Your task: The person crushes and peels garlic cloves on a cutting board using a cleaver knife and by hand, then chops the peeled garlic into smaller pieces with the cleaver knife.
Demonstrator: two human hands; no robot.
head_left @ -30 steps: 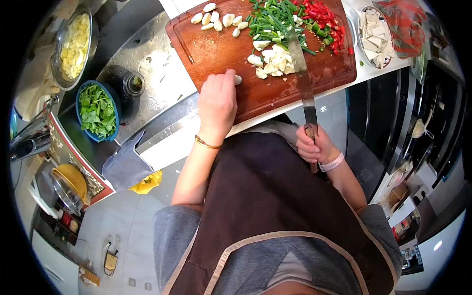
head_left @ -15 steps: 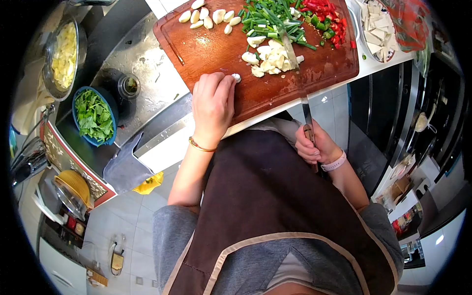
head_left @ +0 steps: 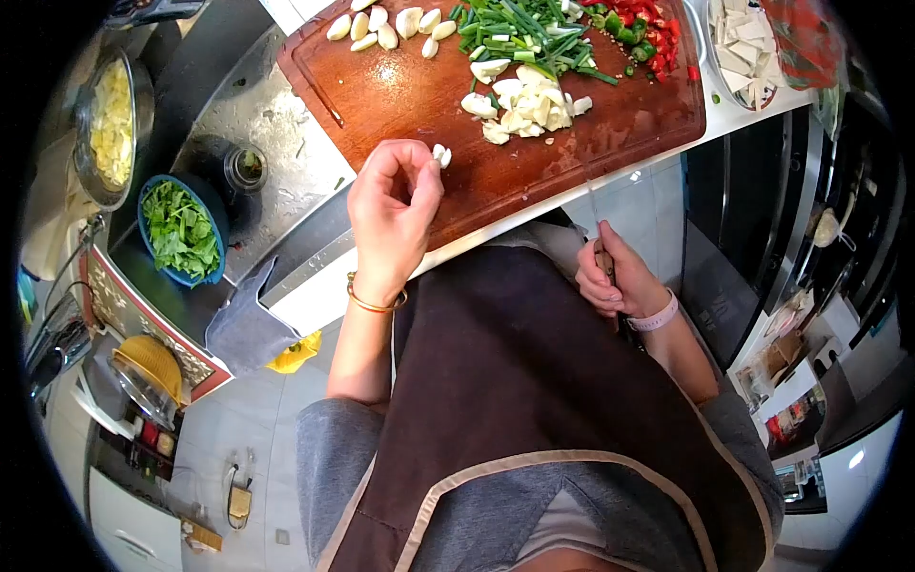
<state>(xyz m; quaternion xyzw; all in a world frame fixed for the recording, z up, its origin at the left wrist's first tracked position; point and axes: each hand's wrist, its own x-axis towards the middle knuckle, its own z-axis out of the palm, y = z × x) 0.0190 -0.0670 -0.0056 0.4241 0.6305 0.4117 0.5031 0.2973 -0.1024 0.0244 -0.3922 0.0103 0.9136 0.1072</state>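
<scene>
My left hand [head_left: 389, 212] is over the left part of the brown cutting board [head_left: 381, 105], thumb and forefinger pinched on a small white garlic piece [head_left: 441, 155]. In my right hand [head_left: 620, 276] is the wooden handle of a knife [head_left: 592, 195], its thin blade seen nearly edge-on at the board's front edge. Sliced garlic [head_left: 529, 107] lies in a pile near the middle of the board. Whole garlic cloves [head_left: 386, 27] sit behind and to the left. Cut green onions [head_left: 519, 36] and chopped red and green peppers [head_left: 648, 38] lie at the back.
At the left, a blue bowl of leafy greens [head_left: 181, 229] stands by the sink, with a metal bowl of yellow pieces [head_left: 112, 124] behind it. A grey cloth [head_left: 250, 324] hangs over the counter's edge. White slices fill a plate [head_left: 743, 52] right of the board.
My left hand has risen slightly, its pinch now around the garlic piece that lay beside it. The knife blade has moved away from the sliced garlic and turned edge-on. The view has shifted.
</scene>
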